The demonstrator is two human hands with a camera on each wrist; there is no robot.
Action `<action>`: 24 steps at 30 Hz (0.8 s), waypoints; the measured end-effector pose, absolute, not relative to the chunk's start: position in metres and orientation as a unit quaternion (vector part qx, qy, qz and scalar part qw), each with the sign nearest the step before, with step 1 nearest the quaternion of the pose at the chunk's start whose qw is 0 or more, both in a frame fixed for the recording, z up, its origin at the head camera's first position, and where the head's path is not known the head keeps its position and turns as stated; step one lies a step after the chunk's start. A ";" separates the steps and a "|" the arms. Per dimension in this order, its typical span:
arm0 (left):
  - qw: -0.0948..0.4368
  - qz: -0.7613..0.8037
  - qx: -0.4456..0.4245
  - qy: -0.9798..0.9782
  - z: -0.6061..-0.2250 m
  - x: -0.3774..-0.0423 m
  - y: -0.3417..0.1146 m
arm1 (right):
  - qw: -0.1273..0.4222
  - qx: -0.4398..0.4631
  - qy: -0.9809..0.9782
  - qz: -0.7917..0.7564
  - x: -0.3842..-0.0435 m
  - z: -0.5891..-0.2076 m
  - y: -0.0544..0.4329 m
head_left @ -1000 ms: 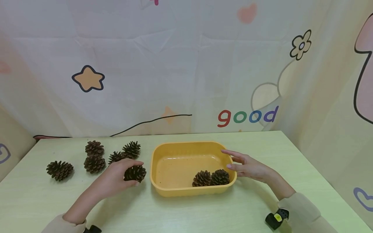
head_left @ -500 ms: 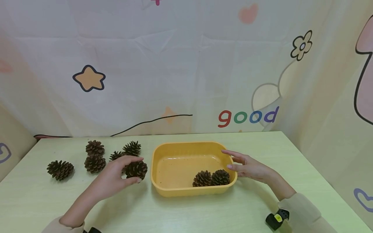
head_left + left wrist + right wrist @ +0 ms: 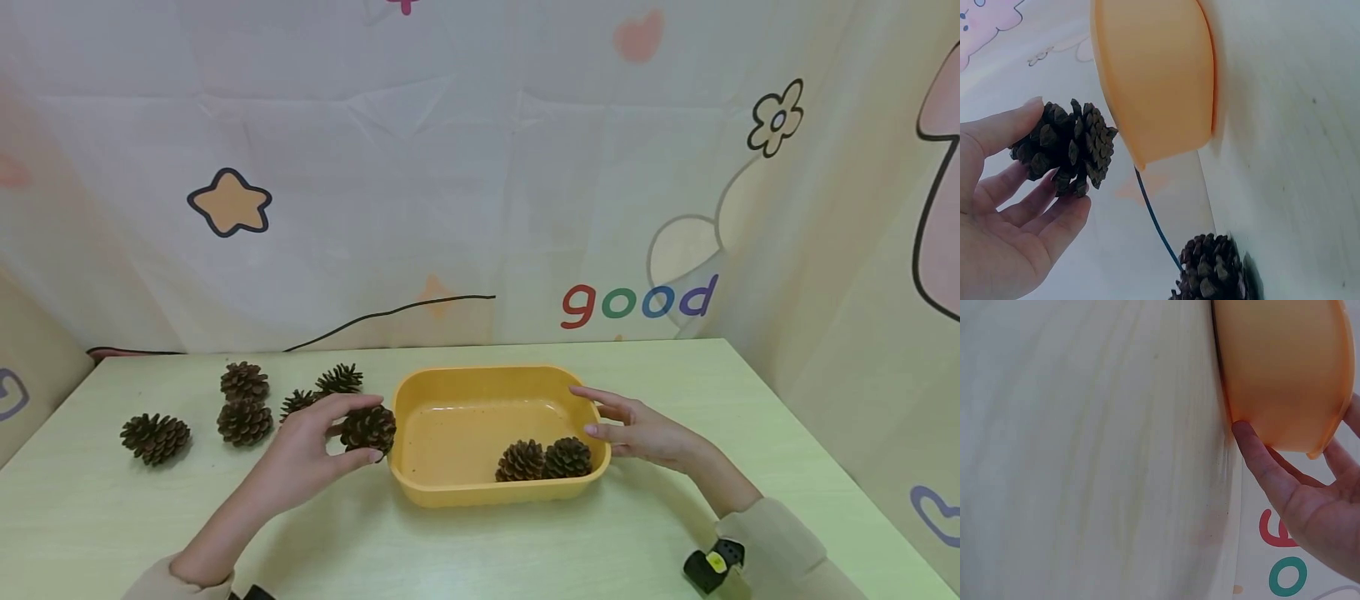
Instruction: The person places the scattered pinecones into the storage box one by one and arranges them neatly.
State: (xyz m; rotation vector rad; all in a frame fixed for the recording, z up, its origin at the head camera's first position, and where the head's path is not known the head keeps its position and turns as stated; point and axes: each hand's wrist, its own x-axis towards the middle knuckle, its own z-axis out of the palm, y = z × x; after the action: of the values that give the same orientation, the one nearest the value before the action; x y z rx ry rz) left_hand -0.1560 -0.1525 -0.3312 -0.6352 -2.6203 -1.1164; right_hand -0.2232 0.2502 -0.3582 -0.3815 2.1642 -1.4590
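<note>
My left hand (image 3: pixel 307 454) holds a brown pine cone (image 3: pixel 369 429) between thumb and fingers, raised off the table beside the left rim of a yellow plastic tub (image 3: pixel 495 493). Up close in the left wrist view, the thumb lies on one side of this pine cone (image 3: pixel 1066 147) and the fingers on the other. My right hand (image 3: pixel 648 433) grips the tub's right end, thumb over the rim; in the right wrist view, fingers (image 3: pixel 1260 456) reach along the outer wall. Two pine cones, one (image 3: pixel 520 460) next to the other (image 3: pixel 567 457), lie in the tub's front right corner.
Left of the tub, several more pine cones lie on the pale table (image 3: pixel 480 550): one alone (image 3: pixel 155 438), a touching pair (image 3: pixel 244 421), and others (image 3: pixel 339 379) behind my left hand. A printed cloth (image 3: pixel 480 192) hangs behind the table.
My left hand has lifted the pine cone and carried it right, to the tub's left rim. The right hand and tub stay where they were.
</note>
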 end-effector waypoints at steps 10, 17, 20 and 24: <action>0.107 -0.412 -0.217 -0.878 -0.329 -0.161 -0.140 | 0.253 -0.141 0.794 -0.535 -0.224 -0.358 0.251; 0.110 -0.430 -0.229 -0.867 -0.327 -0.162 -0.131 | 0.254 -0.134 0.794 -0.536 -0.226 -0.359 0.251; 0.106 -0.441 -0.232 -0.861 -0.328 -0.163 -0.125 | 0.253 -0.130 0.794 -0.537 -0.226 -0.361 0.252; 0.093 -0.457 -0.234 -0.853 -0.332 -0.165 -0.117 | 0.253 -0.127 0.792 -0.541 -0.227 -0.362 0.252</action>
State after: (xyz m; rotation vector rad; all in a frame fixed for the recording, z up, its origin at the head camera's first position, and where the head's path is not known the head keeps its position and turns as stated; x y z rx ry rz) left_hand -0.1652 -0.1169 -0.3318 -0.6935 -2.5330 -1.3560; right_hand -0.2266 0.2523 -0.3623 -0.3444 2.1528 -1.4697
